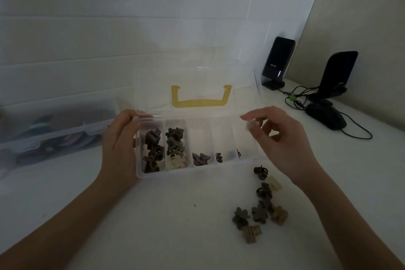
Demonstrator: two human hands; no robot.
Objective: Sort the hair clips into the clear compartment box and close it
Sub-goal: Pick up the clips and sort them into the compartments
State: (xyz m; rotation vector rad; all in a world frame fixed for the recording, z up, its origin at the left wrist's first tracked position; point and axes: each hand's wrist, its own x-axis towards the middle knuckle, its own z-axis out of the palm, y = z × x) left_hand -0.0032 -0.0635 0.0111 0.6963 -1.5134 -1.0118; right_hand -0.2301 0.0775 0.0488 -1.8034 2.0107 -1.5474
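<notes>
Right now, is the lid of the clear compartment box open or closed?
Open. The lid with its yellow handle stands up behind the compartments, whose hair clips lie uncovered; the left hand holds its corner.

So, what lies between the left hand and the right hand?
In the head view, the open clear compartment box lies between the left hand and the right hand, with hair clips in its compartments.

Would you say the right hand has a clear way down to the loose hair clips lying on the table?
Probably yes. The right hand hovers by the open box, holding nothing visible, and the loose hair clips lie uncovered on the table just below its wrist, with nothing between.
</notes>
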